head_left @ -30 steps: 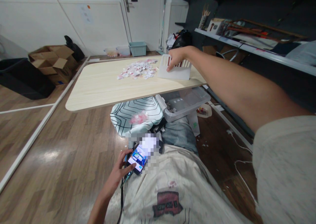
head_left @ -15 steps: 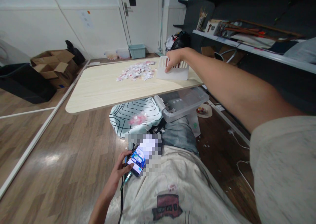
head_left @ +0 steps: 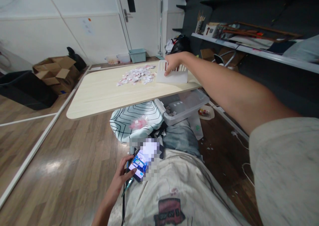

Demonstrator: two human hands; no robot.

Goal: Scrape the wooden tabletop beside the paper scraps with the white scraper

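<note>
My right hand [head_left: 173,61] reaches far out over the light wooden table [head_left: 104,93] and grips the top edge of a white slotted plastic basket [head_left: 171,74] standing at the table's far right. Just left of the basket lies a heap of small pink and white paper pieces [head_left: 136,75]. My left hand [head_left: 120,178] stays low near my lap, fingers wrapped round a phone [head_left: 138,164] with a lit screen and a cable hanging from it.
Under the table sit a clear plastic bin [head_left: 184,105] and a striped cushion [head_left: 136,118]. Cardboard boxes [head_left: 56,71] and a black bin [head_left: 23,88] stand at the left wall. A shelf [head_left: 249,48] runs along the right. A teal tub [head_left: 137,55] is by the door.
My right hand and the basket have shifted slightly left toward the paper heap. The view has tilted a little. The left hand keeps holding the phone.
</note>
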